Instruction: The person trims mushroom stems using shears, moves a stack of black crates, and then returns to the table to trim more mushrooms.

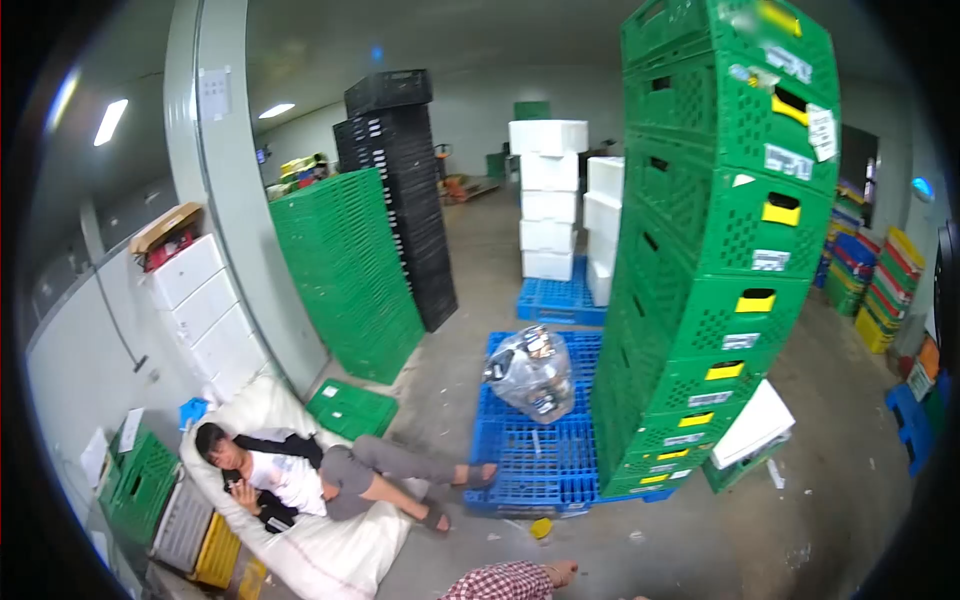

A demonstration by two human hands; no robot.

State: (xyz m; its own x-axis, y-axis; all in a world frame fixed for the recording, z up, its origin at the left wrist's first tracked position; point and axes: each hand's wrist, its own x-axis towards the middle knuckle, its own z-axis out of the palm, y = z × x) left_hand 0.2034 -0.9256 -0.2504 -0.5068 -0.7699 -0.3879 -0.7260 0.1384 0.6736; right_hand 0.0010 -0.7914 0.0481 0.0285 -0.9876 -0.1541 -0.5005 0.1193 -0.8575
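At the bottom edge, a red-and-white checked sleeve reaches in from the left. My left hand comes out of it, small and blurred, so its fingers cannot be made out. No held thing shows there. My right hand is out of view. Nearest to the left hand, a round yellow piece lies on the floor. Beyond it is a blue plastic pallet, bearing a clear plastic bag with dark and silvery contents. A tall stack of green crates rises on the pallet's right side.
On the left, a person reclines on large white sacks, one foot by the pallet. Behind stand folded green crates, black crates and white foam boxes. A white box leans at right.
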